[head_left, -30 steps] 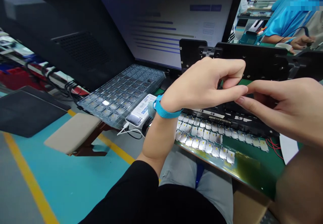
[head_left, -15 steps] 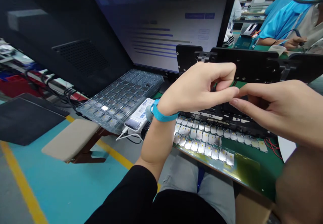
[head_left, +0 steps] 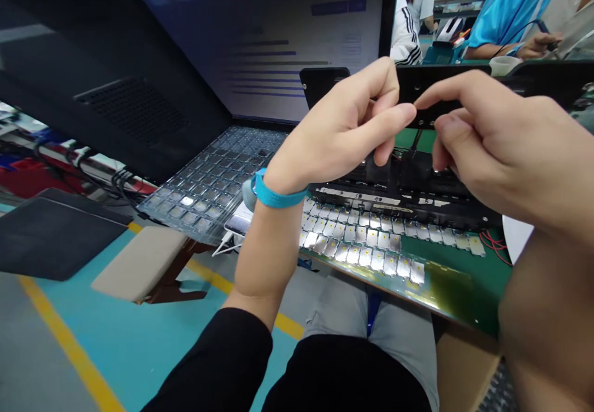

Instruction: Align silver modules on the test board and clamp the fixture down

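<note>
My left hand (head_left: 343, 124), with a blue wristband (head_left: 281, 198) below it, is raised over the black fixture (head_left: 468, 211). Its fingers are curled in and the thumb points right; whatever may be between them is hidden. Facing it, my right hand (head_left: 520, 137) has the index finger stretched so its tip meets or nearly meets the left thumb tip. A gap shows between the right index finger and thumb, and the other fingers are curled underneath. Below the fixture, rows of small silvery circuit boards (head_left: 366, 237) lie on the green bench (head_left: 487, 282).
A monitor (head_left: 264, 47) stands behind a clear tray (head_left: 162, 205) of small square parts. Black upright panels (head_left: 320, 79) rise behind my hands. Red wires (head_left: 494, 245) lie at right. A stool (head_left: 139, 260) is at left. A co-worker's hand (head_left: 538, 46) holds a tool.
Both hands have moved up and slightly left in view. My right thumb has come away from the left thumb tip, opening a gap beneath the right index finger. The view has shifted a little.
</note>
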